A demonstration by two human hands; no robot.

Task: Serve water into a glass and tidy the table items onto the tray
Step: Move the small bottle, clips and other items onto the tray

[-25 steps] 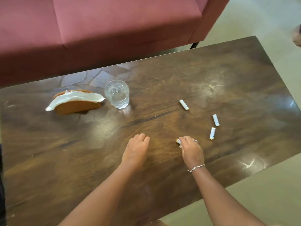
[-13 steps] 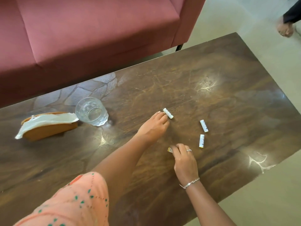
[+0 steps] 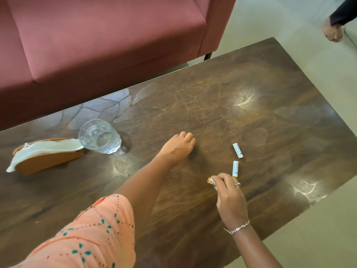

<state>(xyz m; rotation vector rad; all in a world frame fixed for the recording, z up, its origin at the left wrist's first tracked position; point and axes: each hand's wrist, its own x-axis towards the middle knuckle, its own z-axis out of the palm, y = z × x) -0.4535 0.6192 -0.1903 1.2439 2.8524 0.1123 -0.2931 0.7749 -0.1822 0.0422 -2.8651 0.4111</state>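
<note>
While the worktop (image 3: 212, 105) carries the glass (image 3: 99, 136) by the napkin holder (image 3: 48, 157), no tray shows. Left hand (image 3: 178, 147) lies curled, perhaps round something; I cannot tell. Right hand (image 3: 230, 198) fingers (image 3: 222, 177) pinch a battery (image 3: 211, 180); two loose batteries (image 3: 235, 168) just beyond could roll off the edge if nudged.

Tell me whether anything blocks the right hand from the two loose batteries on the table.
Nothing visible does. The right hand, pinching a third battery, sits right beside the nearer battery; the farther battery lies beyond it, with only bare table between.
</note>
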